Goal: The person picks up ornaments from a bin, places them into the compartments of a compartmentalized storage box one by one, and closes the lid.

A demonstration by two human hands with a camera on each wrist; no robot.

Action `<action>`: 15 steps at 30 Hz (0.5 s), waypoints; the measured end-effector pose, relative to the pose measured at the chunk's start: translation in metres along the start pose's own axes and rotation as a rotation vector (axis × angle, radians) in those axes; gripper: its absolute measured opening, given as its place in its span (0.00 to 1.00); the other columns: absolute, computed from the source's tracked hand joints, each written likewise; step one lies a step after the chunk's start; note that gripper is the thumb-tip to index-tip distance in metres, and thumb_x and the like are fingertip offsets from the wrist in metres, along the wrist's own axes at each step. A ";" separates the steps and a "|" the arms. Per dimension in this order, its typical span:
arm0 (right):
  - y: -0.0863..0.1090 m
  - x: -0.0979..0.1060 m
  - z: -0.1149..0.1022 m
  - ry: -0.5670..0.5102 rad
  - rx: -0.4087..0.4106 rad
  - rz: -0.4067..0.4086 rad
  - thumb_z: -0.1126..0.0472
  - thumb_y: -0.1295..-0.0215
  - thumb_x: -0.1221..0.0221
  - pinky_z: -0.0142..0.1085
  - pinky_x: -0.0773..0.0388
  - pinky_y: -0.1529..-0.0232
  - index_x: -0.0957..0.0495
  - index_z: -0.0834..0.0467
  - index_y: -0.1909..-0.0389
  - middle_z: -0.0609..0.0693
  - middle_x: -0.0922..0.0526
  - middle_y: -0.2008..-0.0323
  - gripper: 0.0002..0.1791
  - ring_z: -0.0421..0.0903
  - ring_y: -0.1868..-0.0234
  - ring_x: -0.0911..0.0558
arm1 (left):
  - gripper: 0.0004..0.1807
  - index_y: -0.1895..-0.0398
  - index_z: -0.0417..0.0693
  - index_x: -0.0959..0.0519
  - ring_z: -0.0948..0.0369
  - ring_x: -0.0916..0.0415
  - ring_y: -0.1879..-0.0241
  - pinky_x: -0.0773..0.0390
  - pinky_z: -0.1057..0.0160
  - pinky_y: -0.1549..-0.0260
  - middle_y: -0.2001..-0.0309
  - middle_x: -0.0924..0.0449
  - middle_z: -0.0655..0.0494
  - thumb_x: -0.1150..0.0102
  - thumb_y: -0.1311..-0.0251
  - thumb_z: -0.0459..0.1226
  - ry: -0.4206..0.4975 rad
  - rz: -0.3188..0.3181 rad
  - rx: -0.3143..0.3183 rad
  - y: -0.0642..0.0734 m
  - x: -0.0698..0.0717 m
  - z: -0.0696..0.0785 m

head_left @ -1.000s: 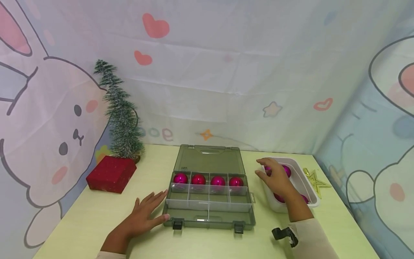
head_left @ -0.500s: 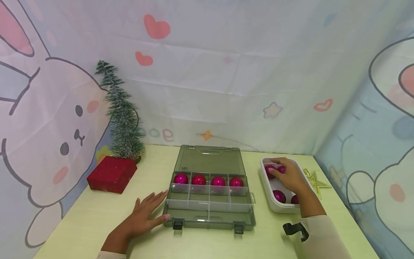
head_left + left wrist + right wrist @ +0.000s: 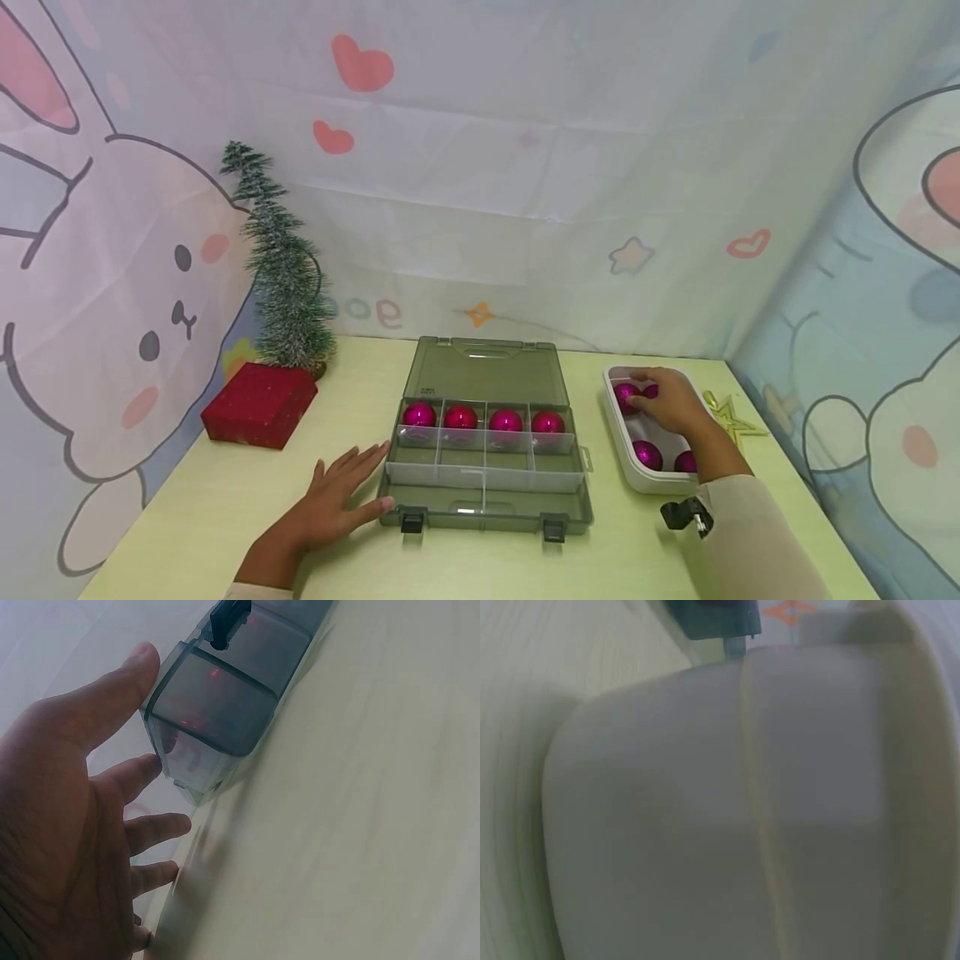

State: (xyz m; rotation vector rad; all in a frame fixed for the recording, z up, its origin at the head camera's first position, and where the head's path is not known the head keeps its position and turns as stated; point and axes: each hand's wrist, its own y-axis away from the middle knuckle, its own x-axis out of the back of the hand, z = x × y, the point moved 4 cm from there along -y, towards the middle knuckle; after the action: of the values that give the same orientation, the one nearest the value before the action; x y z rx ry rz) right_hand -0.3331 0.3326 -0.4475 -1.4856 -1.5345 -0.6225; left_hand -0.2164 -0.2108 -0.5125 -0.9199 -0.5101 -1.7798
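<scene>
Four balls (image 3: 461, 417) already in back row of divided box (image 3: 517, 375); right of box, four more balls (image 3: 647, 455) remaining in white tub (image 3: 648, 479) — right hand (image 3: 675, 408) over far pair, cannot tell if gripping; left of box — left hand (image 3: 330, 504) spread, touching its edge.

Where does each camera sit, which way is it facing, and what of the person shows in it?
Head: worn on the head, facing forward and down at the open case and white tub; the left hand and right hand show.
Left wrist: on that wrist, facing the case's corner and the table; the left hand shows.
Right wrist: on that wrist, facing the tub close up; no hand plainly shows.
Shared: head and left wrist both show case and left hand.
</scene>
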 end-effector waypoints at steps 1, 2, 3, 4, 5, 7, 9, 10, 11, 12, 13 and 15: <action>-0.001 -0.001 0.001 0.001 0.001 -0.006 0.62 0.29 0.29 0.64 0.18 0.38 0.18 0.69 0.35 0.71 0.13 0.40 0.25 0.70 0.39 0.14 | 0.45 0.12 0.58 0.39 0.26 0.48 0.16 0.66 0.09 0.31 0.16 0.35 0.40 0.37 0.27 0.58 0.000 0.001 -0.001 0.000 0.000 0.000; -0.002 -0.001 0.001 -0.001 0.001 -0.011 0.62 0.30 0.29 0.63 0.16 0.40 0.17 0.69 0.35 0.70 0.13 0.41 0.25 0.69 0.42 0.13 | 0.45 0.12 0.58 0.39 0.26 0.48 0.16 0.66 0.09 0.31 0.16 0.35 0.40 0.37 0.27 0.58 -0.001 0.003 -0.002 0.000 0.000 0.000; -0.002 -0.001 0.002 -0.005 0.000 -0.018 0.63 0.30 0.28 0.61 0.15 0.42 0.17 0.69 0.36 0.70 0.12 0.42 0.25 0.68 0.43 0.12 | 0.45 0.12 0.58 0.39 0.26 0.48 0.16 0.66 0.09 0.31 0.16 0.35 0.41 0.37 0.27 0.58 -0.001 0.003 -0.003 0.000 -0.001 -0.001; -0.002 -0.002 0.003 -0.013 0.000 -0.021 0.64 0.31 0.28 0.60 0.14 0.44 0.17 0.69 0.36 0.70 0.12 0.42 0.25 0.67 0.45 0.11 | 0.45 0.12 0.58 0.39 0.26 0.48 0.16 0.66 0.09 0.31 0.16 0.35 0.41 0.37 0.27 0.58 0.001 0.003 -0.003 0.000 -0.001 -0.001; -0.003 -0.002 0.003 -0.017 0.001 -0.023 0.64 0.31 0.28 0.59 0.14 0.45 0.17 0.69 0.36 0.69 0.12 0.42 0.25 0.67 0.46 0.10 | 0.45 0.12 0.58 0.39 0.26 0.48 0.16 0.66 0.09 0.31 0.16 0.35 0.41 0.37 0.27 0.58 0.002 0.004 -0.004 0.000 -0.001 -0.001; -0.003 -0.001 0.003 -0.020 0.002 -0.029 0.65 0.32 0.27 0.58 0.13 0.46 0.17 0.69 0.37 0.69 0.11 0.43 0.25 0.66 0.46 0.10 | 0.45 0.12 0.57 0.39 0.26 0.48 0.16 0.66 0.09 0.31 0.16 0.35 0.41 0.37 0.27 0.58 0.004 0.004 -0.004 0.000 -0.001 0.000; -0.004 -0.001 0.004 -0.023 -0.003 -0.035 0.66 0.33 0.27 0.58 0.13 0.46 0.17 0.69 0.37 0.69 0.11 0.43 0.25 0.66 0.46 0.10 | 0.45 0.12 0.57 0.39 0.26 0.48 0.16 0.66 0.09 0.31 0.16 0.35 0.40 0.37 0.27 0.58 0.007 0.007 -0.008 0.000 0.000 0.001; -0.005 -0.001 0.005 -0.019 -0.005 -0.038 0.66 0.34 0.27 0.57 0.13 0.46 0.17 0.68 0.36 0.68 0.11 0.44 0.26 0.66 0.46 0.11 | 0.45 0.12 0.56 0.39 0.26 0.48 0.16 0.66 0.09 0.31 0.16 0.35 0.40 0.37 0.27 0.57 0.007 0.009 -0.009 0.000 0.000 0.002; -0.005 -0.002 0.005 -0.013 -0.005 -0.039 0.65 0.34 0.26 0.56 0.13 0.47 0.16 0.68 0.36 0.68 0.10 0.45 0.26 0.65 0.46 0.11 | 0.45 0.12 0.56 0.39 0.26 0.48 0.16 0.66 0.09 0.31 0.16 0.35 0.40 0.37 0.27 0.57 0.009 0.009 -0.010 0.000 0.001 0.002; -0.006 -0.002 0.006 -0.008 -0.003 -0.040 0.65 0.35 0.26 0.55 0.13 0.48 0.16 0.67 0.37 0.67 0.10 0.46 0.26 0.65 0.47 0.10 | 0.45 0.12 0.56 0.39 0.25 0.48 0.16 0.66 0.09 0.31 0.16 0.35 0.39 0.37 0.27 0.57 0.012 0.009 -0.009 0.000 0.001 0.003; -0.007 -0.002 0.007 0.003 0.002 -0.037 0.65 0.36 0.26 0.53 0.14 0.49 0.16 0.67 0.37 0.66 0.09 0.48 0.26 0.64 0.48 0.10 | 0.45 0.12 0.56 0.39 0.25 0.49 0.16 0.67 0.09 0.31 0.16 0.35 0.39 0.36 0.27 0.57 0.016 0.009 -0.009 0.000 0.001 0.003; -0.008 -0.003 0.008 0.017 0.009 -0.034 0.64 0.37 0.24 0.50 0.15 0.52 0.15 0.65 0.38 0.65 0.08 0.51 0.26 0.62 0.50 0.10 | 0.46 0.12 0.56 0.39 0.25 0.49 0.16 0.67 0.09 0.31 0.16 0.35 0.39 0.37 0.28 0.57 0.021 0.005 -0.002 0.000 0.000 0.003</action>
State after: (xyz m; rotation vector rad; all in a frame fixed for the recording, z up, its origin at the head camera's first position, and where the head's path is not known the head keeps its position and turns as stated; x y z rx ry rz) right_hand -0.3426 0.3366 -0.4521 -1.4467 -1.5506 -0.6450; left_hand -0.2154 -0.2093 -0.5106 -0.9021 -0.4918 -1.7847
